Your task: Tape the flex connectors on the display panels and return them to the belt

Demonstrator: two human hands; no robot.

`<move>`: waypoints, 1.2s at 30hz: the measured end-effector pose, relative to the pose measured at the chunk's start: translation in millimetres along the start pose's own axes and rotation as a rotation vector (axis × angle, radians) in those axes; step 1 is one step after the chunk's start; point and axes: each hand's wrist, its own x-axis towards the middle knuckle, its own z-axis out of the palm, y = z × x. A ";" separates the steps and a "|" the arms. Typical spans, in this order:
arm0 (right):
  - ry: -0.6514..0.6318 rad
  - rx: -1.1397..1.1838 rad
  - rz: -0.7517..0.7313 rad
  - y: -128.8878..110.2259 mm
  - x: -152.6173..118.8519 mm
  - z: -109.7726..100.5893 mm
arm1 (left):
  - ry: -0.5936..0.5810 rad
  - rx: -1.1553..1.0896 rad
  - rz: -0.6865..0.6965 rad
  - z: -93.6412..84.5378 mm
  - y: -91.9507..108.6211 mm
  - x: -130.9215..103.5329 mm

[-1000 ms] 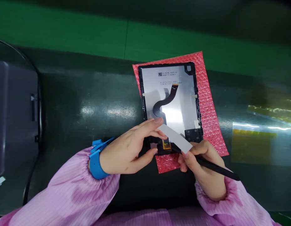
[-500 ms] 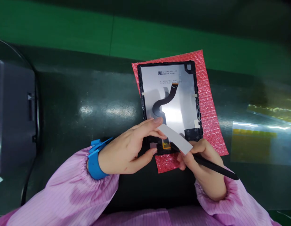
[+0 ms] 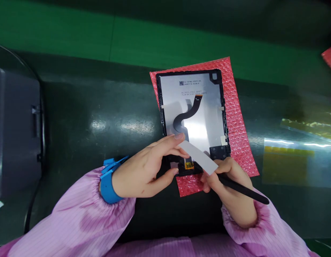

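My left hand (image 3: 148, 167) is over the lower left of a tablet screen assembly (image 3: 168, 87), its index and middle fingertips closed on the upper left end of a white strip (image 3: 199, 156); the thumb stays apart. My right hand (image 3: 232, 185) grips a slim black tool (image 3: 244, 189) with a tapered handle. The tool's working tip is hidden, so its exact kind is unclear. Right fingers touch or sit just behind the strip's lower right end. The assembly lies with its silvery back up, and a curved black flex cable (image 3: 187, 114) crosses it.
Red bubble wrap (image 3: 240, 142) lies under the assembly on the dark green mat (image 3: 114, 107). A dark grey tray-like object (image 3: 17, 132) stands at left. Clear film with a yellow area (image 3: 287, 160) lies at right. A red piece (image 3: 330, 59) shows at the right edge.
Both hands and the strip stay almost still. The black tool has shifted very slightly left. A red piece has come into view at the upper right edge.
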 end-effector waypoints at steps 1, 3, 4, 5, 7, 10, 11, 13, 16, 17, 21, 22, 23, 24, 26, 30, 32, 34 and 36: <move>-0.006 -0.007 0.009 0.7 -0.2 0.0 | 0.001 0.001 -0.001 0.1 -0.1 0.2; -0.012 -0.013 0.020 1.4 -0.3 0.0 | 0.005 0.003 -0.002 0.4 -0.5 0.5; -0.013 -0.015 0.022 1.5 -0.2 0.1 | 0.006 0.004 -0.002 0.6 -0.8 0.5; -0.013 -0.017 0.027 1.5 0.0 0.3 | 0.006 0.004 -0.002 0.8 -1.2 0.5; -0.001 -0.014 0.030 1.7 0.4 1.0 | 0.005 0.005 0.000 1.2 -2.2 0.1; 0.005 -0.009 0.028 3.5 1.0 2.1 | -0.001 0.013 0.007 1.6 -3.2 -0.9; 0.009 -0.006 0.022 4.5 1.1 2.3 | -0.002 0.015 0.009 1.6 -3.3 -1.2; 0.016 -0.008 0.019 6.8 0.6 2.7 | -0.003 0.017 0.010 1.4 -3.0 -1.6; 0.027 -0.027 0.033 9.9 -0.9 3.4 | -0.008 0.021 0.002 0.9 -2.4 -1.5; 0.035 -0.035 0.040 10.7 -1.4 3.6 | -0.012 0.022 0.002 0.7 -2.2 -1.3; 0.036 -0.038 0.060 15.2 -2.7 2.2 | -0.009 0.017 0.010 0.3 -1.9 -0.1; 0.042 -0.020 0.047 17.1 -3.0 1.0 | -0.004 0.012 0.012 0.4 -1.9 0.1; 0.057 0.010 0.031 19.4 -3.4 -0.5 | -0.001 0.008 0.014 0.6 -1.9 0.2; 0.083 0.052 0.010 22.0 -4.0 -2.3 | 0.004 0.003 0.014 0.9 -1.9 0.2; 0.132 0.152 -0.034 26.6 -5.0 -6.6 | 0.016 -0.019 0.006 1.5 -2.0 0.0; 0.213 0.240 -0.223 25.2 2.6 -16.5 | 0.028 -0.106 -0.030 1.3 -1.5 -0.4; 0.206 0.179 -0.324 16.3 15.0 -20.9 | 0.021 -0.095 -0.033 0.6 -1.2 -0.4; 0.120 0.119 -0.365 3.4 31.1 -23.7 | 0.018 -0.053 -0.015 0.1 -1.3 -0.5; 0.004 0.090 -0.379 -10.7 46.1 -24.1 | 0.018 -0.028 0.013 -0.1 -2.2 -0.8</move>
